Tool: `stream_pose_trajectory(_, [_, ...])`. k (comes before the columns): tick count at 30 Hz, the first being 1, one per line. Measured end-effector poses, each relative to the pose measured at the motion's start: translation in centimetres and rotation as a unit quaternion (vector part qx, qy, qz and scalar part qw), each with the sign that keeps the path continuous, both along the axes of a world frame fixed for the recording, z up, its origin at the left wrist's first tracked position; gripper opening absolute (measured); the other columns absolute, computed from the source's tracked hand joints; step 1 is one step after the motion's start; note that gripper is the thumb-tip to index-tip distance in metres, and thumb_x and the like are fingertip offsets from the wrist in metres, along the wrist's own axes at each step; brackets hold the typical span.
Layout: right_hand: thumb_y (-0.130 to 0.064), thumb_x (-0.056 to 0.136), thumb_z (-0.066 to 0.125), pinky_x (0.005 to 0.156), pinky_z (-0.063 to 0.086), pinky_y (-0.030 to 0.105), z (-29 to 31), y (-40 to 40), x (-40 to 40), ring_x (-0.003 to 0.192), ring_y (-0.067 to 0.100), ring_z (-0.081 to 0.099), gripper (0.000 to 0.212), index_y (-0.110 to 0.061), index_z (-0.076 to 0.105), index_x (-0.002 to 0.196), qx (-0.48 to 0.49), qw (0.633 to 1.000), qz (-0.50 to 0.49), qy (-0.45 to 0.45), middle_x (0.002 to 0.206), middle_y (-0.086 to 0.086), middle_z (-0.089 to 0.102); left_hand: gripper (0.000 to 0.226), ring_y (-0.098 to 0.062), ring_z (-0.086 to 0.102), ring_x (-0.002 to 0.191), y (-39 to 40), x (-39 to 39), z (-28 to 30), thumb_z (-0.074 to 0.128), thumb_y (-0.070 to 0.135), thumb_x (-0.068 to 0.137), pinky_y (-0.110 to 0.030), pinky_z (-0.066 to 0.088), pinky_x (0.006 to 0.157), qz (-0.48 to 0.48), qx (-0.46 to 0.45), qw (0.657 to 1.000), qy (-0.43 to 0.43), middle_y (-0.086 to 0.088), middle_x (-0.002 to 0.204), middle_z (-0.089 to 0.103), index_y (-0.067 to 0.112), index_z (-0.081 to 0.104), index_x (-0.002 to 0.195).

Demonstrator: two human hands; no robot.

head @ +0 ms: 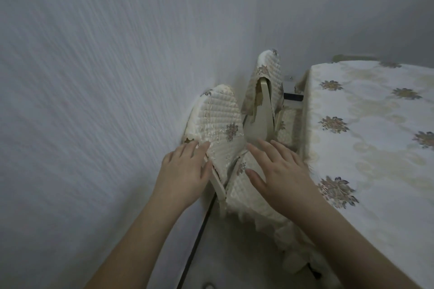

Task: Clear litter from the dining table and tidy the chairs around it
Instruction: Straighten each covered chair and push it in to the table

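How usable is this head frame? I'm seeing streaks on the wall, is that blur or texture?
Head view: dim, flat light with no glare; the wall shows radial motion streaks, strongest at left, and wide-angle bending; the left hand, right hand and the near chair back stay fairly sharp.

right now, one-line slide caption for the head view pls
Both hands, left and right, reach for the near chair beside the cloth-covered dining table.

Dim, even, cool-toned lighting is falling without glare; shadows are staying soft. Motion blur is streaking the wall (pixel 94 77), wide-angle distortion is bending the tablecloth (pixel 375 148) edge, and detail is softening throughout.
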State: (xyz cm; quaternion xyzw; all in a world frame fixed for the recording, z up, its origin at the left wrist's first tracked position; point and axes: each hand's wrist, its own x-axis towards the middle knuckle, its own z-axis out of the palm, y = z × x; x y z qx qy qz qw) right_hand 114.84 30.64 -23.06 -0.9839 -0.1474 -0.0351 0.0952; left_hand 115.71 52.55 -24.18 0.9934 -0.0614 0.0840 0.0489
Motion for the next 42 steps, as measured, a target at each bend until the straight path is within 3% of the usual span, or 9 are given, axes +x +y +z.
stream_pose_trajectory(9, [-0.054, 0.098, 0.028, 0.117, 0.009, 0.038, 0.5, 6.9, 11.3, 0.146, 0.019, 0.008, 0.060, -0.034, 0.011, 0.151, -0.013, 1.000, -0.005, 0.002, 0.160, -0.007, 0.011, 0.060, -0.026, 0.049, 0.125, 5.7, 11.7, -1.8, 0.024, 0.049, 0.089, -0.044, 0.040, 0.098, -0.020, -0.010, 1.000, 0.011, -0.007, 0.139, 0.052, 0.022, 0.047, 0.138])
stream_pose_trajectory(18, [-0.053, 0.097, 0.031, 0.116, 0.011, 0.038, -0.8, 9.1, 19.8, 0.146, 0.020, 0.012, 0.061, -0.031, 0.013, 0.151, -0.024, 1.000, 0.003, 0.010, 0.159, -0.004, 0.017, 0.064, -0.022, 0.034, 0.137, 7.0, 20.0, -4.2, 0.020, 0.051, 0.090, -0.040, 0.029, 0.107, -0.023, -0.019, 0.999, 0.043, -0.005, 0.151, 0.035, 0.026, 0.031, 0.148])
stream_pose_trajectory(22, [-0.053, 0.097, 0.032, 0.117, 0.013, 0.040, -2.2, 9.6, 25.3, 0.146, 0.021, 0.013, 0.063, -0.028, 0.013, 0.152, -0.024, 0.999, 0.028, 0.013, 0.159, -0.002, 0.017, 0.057, -0.020, 0.029, 0.138, 7.2, 22.5, -5.8, 0.029, 0.047, 0.097, -0.038, 0.025, 0.109, 0.010, -0.013, 0.997, 0.071, -0.002, 0.155, 0.028, 0.027, 0.022, 0.150])
stream_pose_trajectory(30, [-0.051, 0.096, 0.037, 0.116, 0.014, 0.042, -6.3, 10.7, 37.6, 0.145, 0.024, 0.018, 0.064, -0.026, 0.016, 0.152, -0.022, 0.994, 0.107, 0.028, 0.159, 0.001, 0.020, 0.056, -0.021, 0.048, 0.120, 5.5, 28.0, -9.0, 0.033, 0.049, 0.095, -0.036, 0.038, 0.099, 0.121, -0.007, 0.988, 0.097, -0.001, 0.138, 0.047, 0.023, 0.030, 0.145])
stream_pose_trajectory(37, [-0.040, 0.093, 0.046, 0.112, 0.019, 0.044, -9.7, 12.5, 46.5, 0.142, 0.026, 0.023, 0.058, -0.023, 0.028, 0.146, -0.021, 0.988, 0.145, 0.043, 0.154, 0.003, 0.029, 0.061, -0.024, 0.035, 0.135, 4.0, 29.9, -11.8, 0.030, 0.049, 0.096, -0.039, 0.033, 0.106, 0.172, 0.012, 0.975, 0.141, -0.008, 0.153, 0.028, 0.022, 0.016, 0.150])
stream_pose_trajectory(42, [-0.035, 0.089, 0.049, 0.115, 0.018, 0.046, -12.5, 14.2, 50.8, 0.143, 0.027, 0.018, 0.062, -0.018, 0.027, 0.145, -0.052, 0.979, 0.175, 0.088, 0.156, 0.006, 0.023, 0.067, -0.023, 0.040, 0.131, 3.8, 30.8, -13.4, 0.036, 0.045, 0.096, -0.035, 0.034, 0.105, 0.207, -0.024, 0.965, 0.159, -0.010, 0.149, 0.034, 0.014, 0.015, 0.150])
